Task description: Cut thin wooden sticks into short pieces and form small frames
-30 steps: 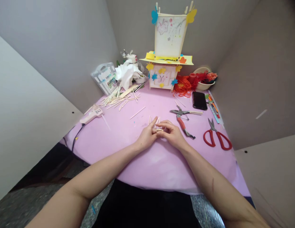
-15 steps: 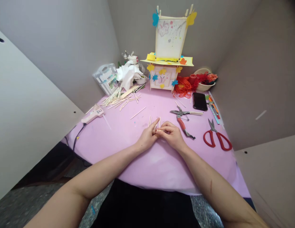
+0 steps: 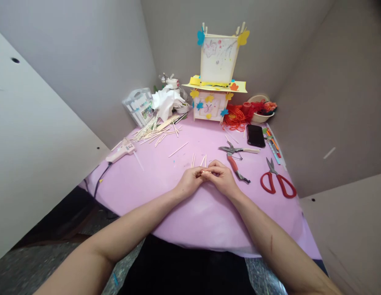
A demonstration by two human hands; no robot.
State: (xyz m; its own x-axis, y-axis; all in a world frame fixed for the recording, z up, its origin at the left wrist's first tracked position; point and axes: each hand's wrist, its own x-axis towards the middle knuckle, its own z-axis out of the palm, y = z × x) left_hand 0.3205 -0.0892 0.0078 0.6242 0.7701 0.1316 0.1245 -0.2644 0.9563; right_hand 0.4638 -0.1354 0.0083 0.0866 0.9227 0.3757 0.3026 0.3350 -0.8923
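Note:
Close together at the front middle of the table, my left hand (image 3: 191,180) and my right hand (image 3: 221,177) are both closed on a small bundle of thin wooden sticks (image 3: 206,172). The pale cut ends of the bundle face me, while its length is hidden by my fingers. Just beyond the hands, several short wooden sticks (image 3: 193,160) show on the cloth, partly covered by the fingers. A single wooden stick (image 3: 178,150) lies a little farther off. Right of my right hand rest pruning shears (image 3: 235,162) with a red handle, half open.
Red-handled scissors (image 3: 278,180) and a black phone (image 3: 255,136) lie to the right. A paper-and-stick lantern (image 3: 219,61) with paper butterflies stands at the back, beside red cord (image 3: 234,116). On the left are a glue gun (image 3: 121,151), a stick pile (image 3: 158,132) and a marker case (image 3: 139,106).
My left fingers, stretched forward before, have curled in around the bundle. My right hand keeps its hold. The whole view has shifted slightly.

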